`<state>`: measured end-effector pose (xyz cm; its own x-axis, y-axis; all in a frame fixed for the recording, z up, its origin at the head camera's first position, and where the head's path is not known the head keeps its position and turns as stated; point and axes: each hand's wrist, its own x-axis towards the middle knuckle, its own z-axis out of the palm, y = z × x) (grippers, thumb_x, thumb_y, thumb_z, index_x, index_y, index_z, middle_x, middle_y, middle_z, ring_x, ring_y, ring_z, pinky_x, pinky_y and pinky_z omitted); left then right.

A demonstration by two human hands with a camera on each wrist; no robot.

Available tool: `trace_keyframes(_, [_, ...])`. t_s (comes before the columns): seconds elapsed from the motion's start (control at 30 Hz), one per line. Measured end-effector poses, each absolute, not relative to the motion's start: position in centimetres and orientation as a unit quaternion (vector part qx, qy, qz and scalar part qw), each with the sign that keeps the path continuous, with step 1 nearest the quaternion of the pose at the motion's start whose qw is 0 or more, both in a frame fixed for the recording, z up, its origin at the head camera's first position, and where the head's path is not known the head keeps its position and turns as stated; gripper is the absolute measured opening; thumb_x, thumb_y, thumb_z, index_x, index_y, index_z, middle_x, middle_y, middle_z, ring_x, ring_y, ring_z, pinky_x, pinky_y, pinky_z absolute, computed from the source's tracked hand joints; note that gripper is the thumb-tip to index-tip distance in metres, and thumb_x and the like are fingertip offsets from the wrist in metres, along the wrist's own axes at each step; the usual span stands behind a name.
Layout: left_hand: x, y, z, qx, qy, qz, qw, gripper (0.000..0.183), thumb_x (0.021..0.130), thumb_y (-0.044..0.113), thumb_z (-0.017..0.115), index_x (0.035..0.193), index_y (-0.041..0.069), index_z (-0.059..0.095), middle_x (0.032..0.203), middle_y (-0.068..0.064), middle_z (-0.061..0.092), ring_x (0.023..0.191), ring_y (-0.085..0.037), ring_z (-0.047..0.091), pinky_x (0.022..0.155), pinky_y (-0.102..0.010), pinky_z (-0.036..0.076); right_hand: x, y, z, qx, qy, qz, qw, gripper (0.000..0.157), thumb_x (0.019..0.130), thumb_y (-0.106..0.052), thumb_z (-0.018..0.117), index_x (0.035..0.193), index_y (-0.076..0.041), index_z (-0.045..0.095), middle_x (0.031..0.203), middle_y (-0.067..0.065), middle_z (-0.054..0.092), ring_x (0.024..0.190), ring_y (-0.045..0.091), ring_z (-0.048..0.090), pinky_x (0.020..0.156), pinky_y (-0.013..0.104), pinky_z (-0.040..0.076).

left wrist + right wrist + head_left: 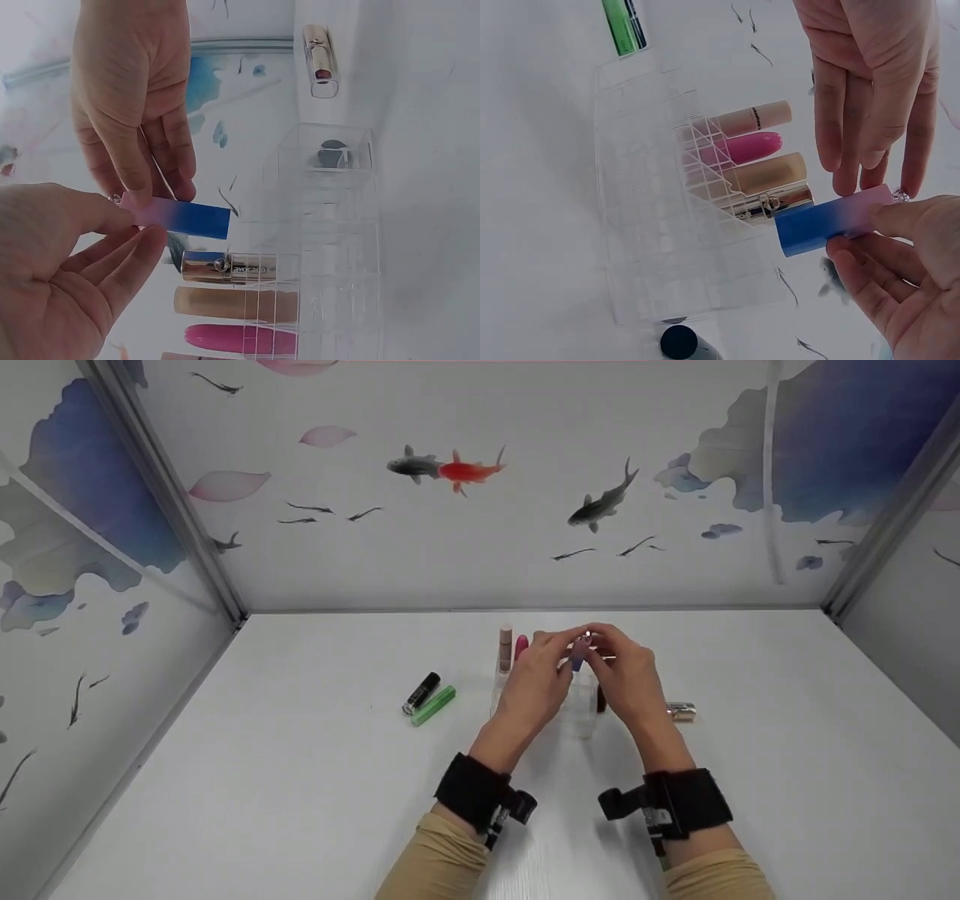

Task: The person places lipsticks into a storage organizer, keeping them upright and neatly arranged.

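A square lipstick tube, fading from pink to blue with a small sparkling charm at its pink end, is between both hands. My right hand pinches the pink part of the tube between thumb and fingers. Thumb and fingertips of my left hand close on the same tube near the pink end. Below and beyond the hands stands a clear organizer with slots. It holds a gold lipstick, a tan tube, a bright pink tube and a beige tube.
Left of the organizer lie a black-capped tube and a green tube. To the right lies a gold lipstick with a clear cap. A dark-capped item is close beside the organizer. Printed panels border the white table.
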<state>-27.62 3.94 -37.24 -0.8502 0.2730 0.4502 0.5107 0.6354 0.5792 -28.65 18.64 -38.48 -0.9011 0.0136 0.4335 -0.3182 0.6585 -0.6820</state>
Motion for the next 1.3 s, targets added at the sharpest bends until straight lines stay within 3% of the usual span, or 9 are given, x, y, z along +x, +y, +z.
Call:
trace_keyframes(0.5, [-27.9,3.4,-38.1,-0.27,-0.896,-0.31,0.171,0.049,0.094,0.002,0.064,0.141,0.014,0.055,0.127,-0.007,0.065,0.116,-0.017,0.065,0.103,-0.026,0.052,-29.1,18.9,-39.6,0.1,-0.88,0.406,0.226,0.032,0.098,-0.003,0.061,0.13,-0.005,0.063,0.123,0.018,0.07,0.112,0.033,0.069,0.093,0.046,0.058])
trace_keyframes(0.77, [-28.1,3.3,-38.4,-0.259,-0.915,-0.286,0.121,0.056,0.095,0.005,0.065,0.148,0.015,0.049,0.145,-0.007,0.056,0.138,-0.019,0.052,0.112,-0.03,0.045,-29.3,18.8,-40.2,0.093,-0.883,0.413,0.203,0.037,0.099,-0.002,0.058,0.136,-0.004,0.06,0.132,0.017,0.066,0.118,0.032,0.066,0.098,0.043,0.056])
trace_keyframes(1.3, [-28.7,3.4,-39.6,-0.261,-0.925,-0.258,0.096,0.065,0.097,0.009,0.064,0.155,0.011,0.035,0.155,-0.008,0.046,0.144,-0.019,0.044,0.115,-0.031,0.042,-29.4,18.7,-40.2,0.083,-0.882,0.434,0.166,0.041,0.101,0.003,0.049,0.142,-0.001,0.053,0.139,0.021,0.059,0.12,0.033,0.066,0.099,0.041,0.055])
